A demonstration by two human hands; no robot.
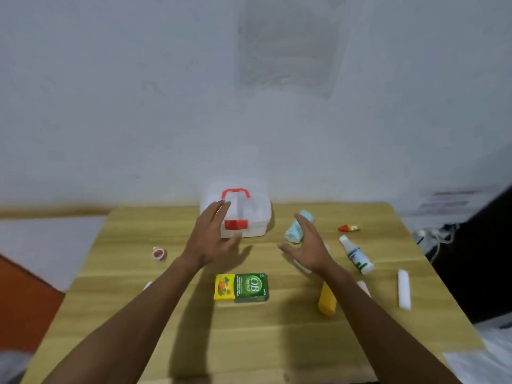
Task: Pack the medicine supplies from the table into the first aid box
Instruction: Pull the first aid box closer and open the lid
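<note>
A: While the first aid box [243, 214] sits closed at the far edge of the table [277, 342], red latch facing the person, what lies to its left?

B: Left of the box and nearer the person, a small round red-topped tin [159, 254] rests alone on bare wood; the table's left edge runs close beyond it. A pale item [147, 286] nearer still is mostly covered by the left forearm and cannot be identified.

A: State of the left hand [212, 242]?

B: Fingers spread, holding nothing. Its fingertips overlap the box's left front corner in the view; contact cannot be confirmed because of motion blur.

A: Directly in front of the box?

B: Clear wood, then a green and yellow carton [241, 288] lying flat, well apart from the box.

A: Right hand [307, 246]?

B: Also spread and empty, just right of the box. It partly covers a blue-patterned packet [297, 230] and a white item below the palm that is hard to make out.

A: Further right of the box?

B: A yellow bottle [327, 300], its top hidden by the right forearm; a white bottle [357, 254] lying on its side; a small red and yellow tube [349, 228]; and a white roll [404, 289] near the table's right edge. Gaps of open wood separate these.
</note>
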